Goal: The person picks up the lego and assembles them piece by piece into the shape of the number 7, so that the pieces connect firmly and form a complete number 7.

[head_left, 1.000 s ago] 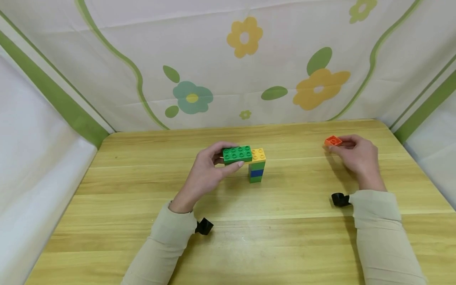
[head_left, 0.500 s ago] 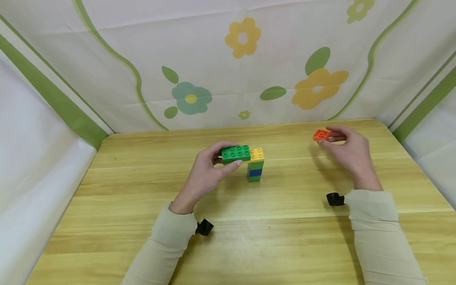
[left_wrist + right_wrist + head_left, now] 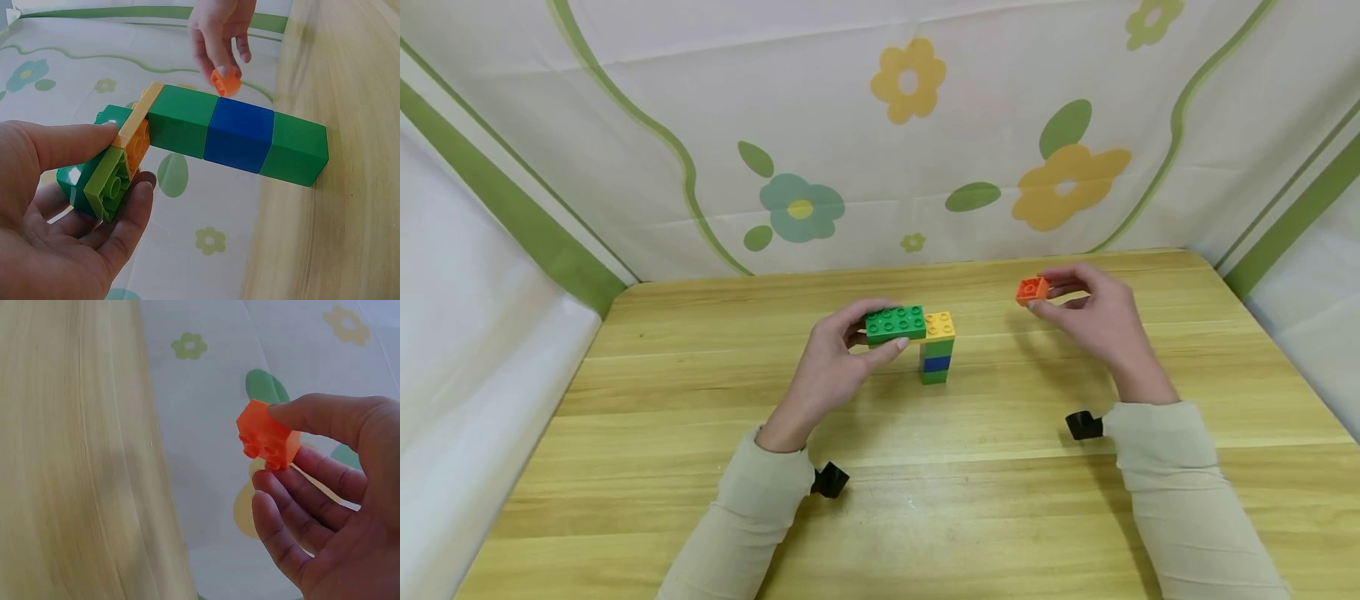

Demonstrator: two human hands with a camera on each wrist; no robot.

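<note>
My left hand [image 3: 829, 360] grips the overhanging end of a toy-brick build, thumb on one side and fingers on the other. A long green brick [image 3: 895, 322] lies on a yellow brick [image 3: 939, 326] there, and a light green brick [image 3: 100, 190] sits beneath the yellow one. The yellow brick's other end caps an upright column of green, blue [image 3: 239, 134] and green bricks on the table. Off to the right, my right hand [image 3: 1097, 321] pinches a small orange brick [image 3: 1032, 289] in the air. Its hollow underside faces up; studs [image 3: 261, 449] point downward in the right wrist view.
The wooden table [image 3: 910, 517] runs back to a white cloth [image 3: 865, 142] printed with flowers, and white cloth also hangs at both sides. Black wrist-worn pieces [image 3: 830, 481] stick out from both sleeves.
My right hand has moved left with the orange brick, closer to the build. The left hand and the build keep their place, apart from a slight shift of the head view.
</note>
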